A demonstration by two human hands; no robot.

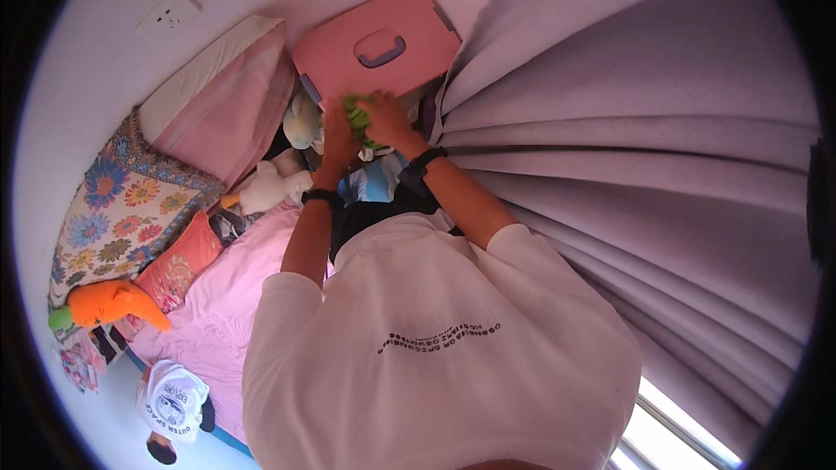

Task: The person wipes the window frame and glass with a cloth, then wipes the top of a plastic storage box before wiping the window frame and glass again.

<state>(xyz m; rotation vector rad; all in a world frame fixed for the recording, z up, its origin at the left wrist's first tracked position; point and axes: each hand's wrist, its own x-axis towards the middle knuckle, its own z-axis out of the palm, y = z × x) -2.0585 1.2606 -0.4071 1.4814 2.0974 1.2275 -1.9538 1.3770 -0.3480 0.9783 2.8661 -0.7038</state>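
Observation:
A bright green soft item [357, 116], perhaps cloth or plush, sits between my two hands. My left hand [338, 140] grips its left side, with a dark band at the wrist. The fingers of my right hand [390, 123] are bent over its right side; a black watch or band is on that wrist. Just beyond them is a pink plastic storage box lid [326, 46] with a purple handle [382, 53] and purple clips. Below my hands lie light blue and white items [375, 181], partly hidden. A pale plush toy [302, 121] rests left of my left hand.
Left are a white plush toy [271, 184], a pink pillow [222, 117], a floral cushion [124, 209], a carrot-shaped plush [111, 303] and pink bedding [215, 313]. A person [173, 401] in a printed white shirt is at lower left. Mauve curtains [620, 163] hang close on my right.

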